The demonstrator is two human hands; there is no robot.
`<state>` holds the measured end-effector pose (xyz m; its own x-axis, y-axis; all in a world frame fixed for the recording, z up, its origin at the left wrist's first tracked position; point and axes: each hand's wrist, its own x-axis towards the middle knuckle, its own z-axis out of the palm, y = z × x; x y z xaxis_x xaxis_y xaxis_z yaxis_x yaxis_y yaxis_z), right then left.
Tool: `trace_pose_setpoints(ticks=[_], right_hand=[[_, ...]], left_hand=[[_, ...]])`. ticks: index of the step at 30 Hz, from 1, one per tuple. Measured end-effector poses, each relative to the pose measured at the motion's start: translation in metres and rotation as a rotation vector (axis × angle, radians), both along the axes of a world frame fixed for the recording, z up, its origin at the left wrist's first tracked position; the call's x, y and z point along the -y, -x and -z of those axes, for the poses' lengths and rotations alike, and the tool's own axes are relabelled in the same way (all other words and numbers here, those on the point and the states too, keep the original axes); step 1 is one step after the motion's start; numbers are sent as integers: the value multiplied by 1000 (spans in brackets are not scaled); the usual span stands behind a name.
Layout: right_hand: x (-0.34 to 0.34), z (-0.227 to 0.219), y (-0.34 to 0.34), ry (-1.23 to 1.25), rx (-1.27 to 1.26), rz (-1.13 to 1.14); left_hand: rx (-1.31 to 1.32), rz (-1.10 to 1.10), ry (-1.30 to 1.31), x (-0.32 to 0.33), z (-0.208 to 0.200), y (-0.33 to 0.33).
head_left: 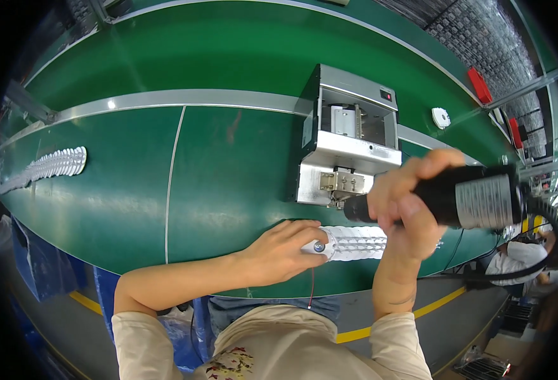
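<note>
My right hand (412, 196) is wrapped round a black electric screwdriver (447, 196). The driver lies nearly level in the air, its nose pointing left toward the pick-up block (345, 182) of a silver screw feeder (355, 149). Whether the bit touches the block cannot be made out. Close to the near table edge, my left hand (284, 249) grips a white plastic housing (315, 248) with a shiny round part. That housing is at the left end of a row of overlapping white housings (358, 244). From beside it a thin red wire (312, 288) hangs over the edge.
Another row of overlapping white pieces (54, 166) lies at the far left of the green table (228, 164). Beyond a metal rail (228, 98), a single white part (440, 118) sits on the green surface. The screwdriver's black cable (551, 247) loops down at the right.
</note>
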<state>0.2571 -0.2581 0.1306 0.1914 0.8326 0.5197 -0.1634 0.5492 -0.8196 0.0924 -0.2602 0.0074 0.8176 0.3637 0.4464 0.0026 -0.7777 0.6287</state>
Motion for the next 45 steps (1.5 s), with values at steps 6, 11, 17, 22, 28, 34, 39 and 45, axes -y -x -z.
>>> trace_pose_setpoints(ticks=[6, 11, 17, 22, 28, 34, 39, 45], right_hand=[[43, 8, -1, 97, -106, 8], [50, 16, -3, 132, -89, -24], [46, 26, -5, 153, -60, -34], [47, 25, -1, 159, 38, -75], [45, 26, -2, 203, 47, -135], [40, 27, -2, 180, 45, -168], [37, 26, 1, 145, 6, -177], [35, 28, -3, 132, 10, -243]], left_hand=[[2, -20, -37, 1, 2, 2], [5, -19, -34, 1, 3, 2], [-24, -14, -46, 0, 1, 1], [-16, -37, -51, 2, 0, 0], [12, -50, -59, 4, 4, -1], [34, -23, -4, 4, 4, 1], [62, -21, 47, 0, 5, 0], [44, 0, 82, -3, 3, 2]])
